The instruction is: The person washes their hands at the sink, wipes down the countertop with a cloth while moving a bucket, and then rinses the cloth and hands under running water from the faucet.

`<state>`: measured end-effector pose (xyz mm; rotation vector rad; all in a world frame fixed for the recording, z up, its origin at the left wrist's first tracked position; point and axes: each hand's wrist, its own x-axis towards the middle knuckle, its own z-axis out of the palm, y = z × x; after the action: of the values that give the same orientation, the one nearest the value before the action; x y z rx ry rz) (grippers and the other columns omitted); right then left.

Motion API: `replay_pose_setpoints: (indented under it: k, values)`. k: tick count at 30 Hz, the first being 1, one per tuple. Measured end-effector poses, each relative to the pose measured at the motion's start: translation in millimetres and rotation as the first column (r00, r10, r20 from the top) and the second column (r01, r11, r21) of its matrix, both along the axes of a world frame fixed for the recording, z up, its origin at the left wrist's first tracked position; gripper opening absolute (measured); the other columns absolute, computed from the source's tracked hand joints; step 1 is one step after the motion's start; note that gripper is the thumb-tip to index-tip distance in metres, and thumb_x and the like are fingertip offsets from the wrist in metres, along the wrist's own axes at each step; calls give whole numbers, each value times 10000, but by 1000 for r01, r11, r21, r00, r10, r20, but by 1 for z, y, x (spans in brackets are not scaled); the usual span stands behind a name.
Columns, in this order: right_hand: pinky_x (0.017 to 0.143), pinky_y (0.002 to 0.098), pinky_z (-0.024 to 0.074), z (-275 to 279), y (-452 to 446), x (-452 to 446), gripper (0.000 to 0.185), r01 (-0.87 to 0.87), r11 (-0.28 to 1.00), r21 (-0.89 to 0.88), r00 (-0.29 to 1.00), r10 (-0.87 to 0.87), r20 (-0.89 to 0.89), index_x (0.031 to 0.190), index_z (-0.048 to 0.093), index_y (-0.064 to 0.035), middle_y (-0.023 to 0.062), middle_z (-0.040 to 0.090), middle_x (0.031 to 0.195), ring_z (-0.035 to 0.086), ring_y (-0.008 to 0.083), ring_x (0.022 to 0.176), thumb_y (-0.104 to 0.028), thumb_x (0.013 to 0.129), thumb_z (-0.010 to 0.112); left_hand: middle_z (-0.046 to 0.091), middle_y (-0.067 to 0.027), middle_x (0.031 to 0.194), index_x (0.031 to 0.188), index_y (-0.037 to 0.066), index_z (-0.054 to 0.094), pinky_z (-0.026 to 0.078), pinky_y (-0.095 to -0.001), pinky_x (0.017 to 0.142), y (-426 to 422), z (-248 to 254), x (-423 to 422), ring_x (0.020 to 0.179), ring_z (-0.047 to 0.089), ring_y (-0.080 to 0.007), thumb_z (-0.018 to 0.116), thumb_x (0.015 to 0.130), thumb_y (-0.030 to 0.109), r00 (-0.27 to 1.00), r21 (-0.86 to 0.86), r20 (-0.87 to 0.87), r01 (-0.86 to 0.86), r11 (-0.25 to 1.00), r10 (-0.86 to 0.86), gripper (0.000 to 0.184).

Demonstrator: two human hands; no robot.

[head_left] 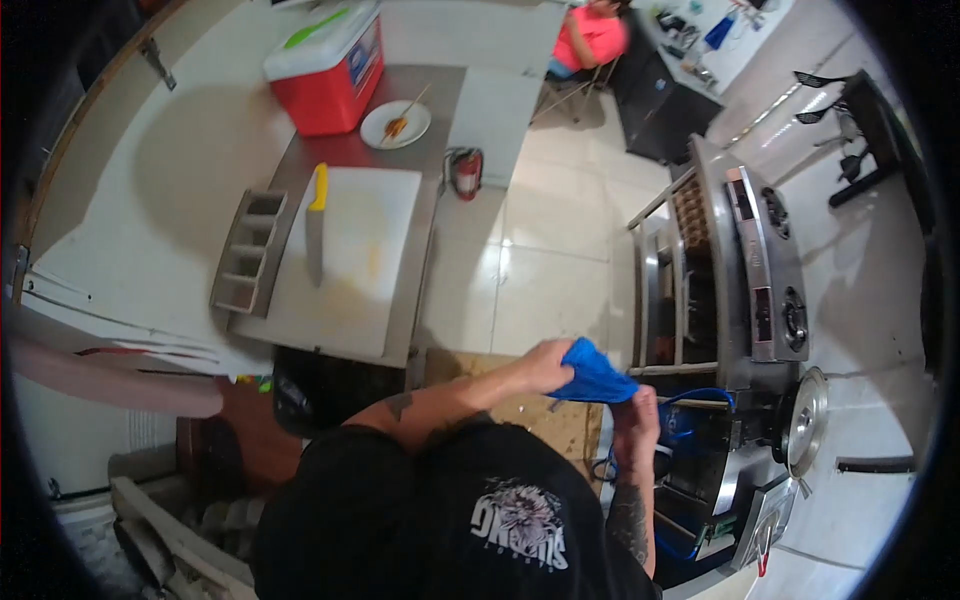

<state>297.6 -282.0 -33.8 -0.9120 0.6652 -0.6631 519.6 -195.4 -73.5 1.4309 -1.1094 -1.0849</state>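
Observation:
A blue cloth [597, 378] is stretched between my two hands in front of my body. My left hand [546, 368] grips its left end, fingers closed around the fabric. At the lower right end, my right hand [637, 418] holds it pinched, the fingers partly hidden. To the left, a white cutting board [370, 240] lies on a steel table with a yellow-handled knife [317, 225] on it. Beside the board sits a metal tray with several compartments [247, 262].
A red cooler [330, 90] and a white plate with food [396, 126] stand at the table's far end. On the right is a stove [768, 265] with a round metal lid [806, 422] nearby. A fire extinguisher [466, 175] and a seated person [594, 38] are farther off.

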Motion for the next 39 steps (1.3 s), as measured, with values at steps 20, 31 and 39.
replay_pose_setpoints:
  k: [20, 31, 39]
  values:
    - [948, 321, 457, 70, -69, 18, 242, 156, 731, -664, 933, -331, -145, 1182, 567, -68, 94, 594, 1150, 579, 197, 1050, -44, 951, 499, 724, -72, 893, 1025, 52, 714, 515, -288, 736, 25, 163, 30, 812, 676, -163, 709, 850, 168, 906, -364, 12, 399, 842, -424, 210]
    - [948, 416, 490, 39, -102, 5, 558, -781, 605, 158, 408, 301, 862, 1322, 484, -76, 117, 604, 1205, 634, 268, 1021, -483, 952, 394, 550, -113, 1375, 1485, 137, 367, 484, -370, 962, -100, 61, -70, 1208, 565, -223, 430, 993, 519, 196, -391, -873, 266, 881, -447, 626]
    - [1045, 475, 407, 28, -104, -14, 620, -457, 654, -603, 887, 282, -365, 1379, 428, -5, 196, 537, 1318, 542, 302, 1194, -202, 804, 546, 475, -69, 1458, 1429, 181, 444, 419, -530, 1017, -59, 39, -94, 1276, 503, -257, 462, 870, 733, 59, -42, -997, 248, 968, -58, 786]
